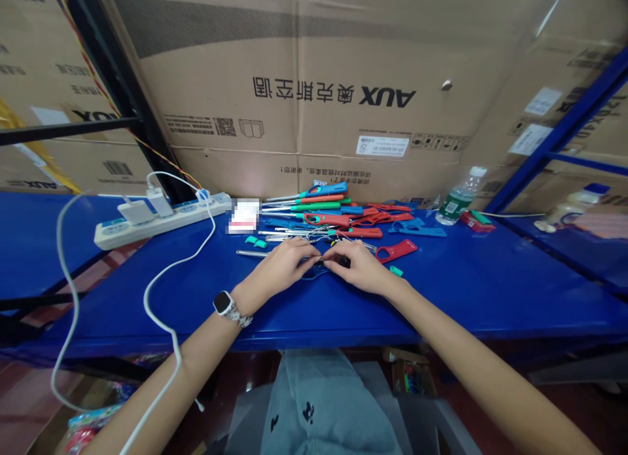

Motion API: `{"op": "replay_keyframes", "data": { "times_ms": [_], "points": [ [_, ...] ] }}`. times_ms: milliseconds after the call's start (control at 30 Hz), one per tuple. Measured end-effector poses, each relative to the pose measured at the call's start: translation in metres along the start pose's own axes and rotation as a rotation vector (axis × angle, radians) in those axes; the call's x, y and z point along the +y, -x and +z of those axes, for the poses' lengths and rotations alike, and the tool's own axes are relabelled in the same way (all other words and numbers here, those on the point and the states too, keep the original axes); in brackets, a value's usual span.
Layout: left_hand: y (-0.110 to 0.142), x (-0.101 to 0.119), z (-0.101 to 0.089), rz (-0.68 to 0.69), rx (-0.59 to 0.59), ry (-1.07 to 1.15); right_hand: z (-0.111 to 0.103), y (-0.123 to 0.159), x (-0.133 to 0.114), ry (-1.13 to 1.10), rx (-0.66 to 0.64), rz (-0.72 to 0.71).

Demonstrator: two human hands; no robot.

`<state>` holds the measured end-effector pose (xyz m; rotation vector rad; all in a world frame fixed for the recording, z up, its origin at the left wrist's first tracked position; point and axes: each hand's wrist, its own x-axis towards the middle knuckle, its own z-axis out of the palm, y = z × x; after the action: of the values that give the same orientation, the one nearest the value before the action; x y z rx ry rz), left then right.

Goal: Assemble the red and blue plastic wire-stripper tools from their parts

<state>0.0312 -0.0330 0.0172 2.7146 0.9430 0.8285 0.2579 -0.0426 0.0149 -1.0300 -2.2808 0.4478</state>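
Observation:
My left hand (282, 270) and my right hand (362, 266) meet over the blue table, fingertips pinched together on a small dark part too little to name. A thin metal rod (251, 253) sticks out from behind my left hand. Just beyond both hands lies a pile of long-necked gas lighters with blue, red and green handles, among them a green one (321, 206) and a red one (360, 232). Loose red handle shell (396, 251) and blue handle shell (417, 229) lie to the right. Small green pieces (256, 242) are left of the pile.
A white power strip (142, 227) with plugged-in chargers stands at left, its white cable (152, 285) hanging over the front edge. A water bottle (458, 196) and a small red box (475, 222) stand at right. A large cardboard carton (314, 42) backs the table (466, 291).

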Motion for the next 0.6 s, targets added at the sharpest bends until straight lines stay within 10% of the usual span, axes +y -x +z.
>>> {"op": "replay_keyframes", "data": {
  "times_ms": [600],
  "points": [
    [0.0074,0.0024,0.0005,-0.11,0.027,0.021,-0.003,0.004,0.0009,0.33,-0.005,-0.286]
  ]
}}
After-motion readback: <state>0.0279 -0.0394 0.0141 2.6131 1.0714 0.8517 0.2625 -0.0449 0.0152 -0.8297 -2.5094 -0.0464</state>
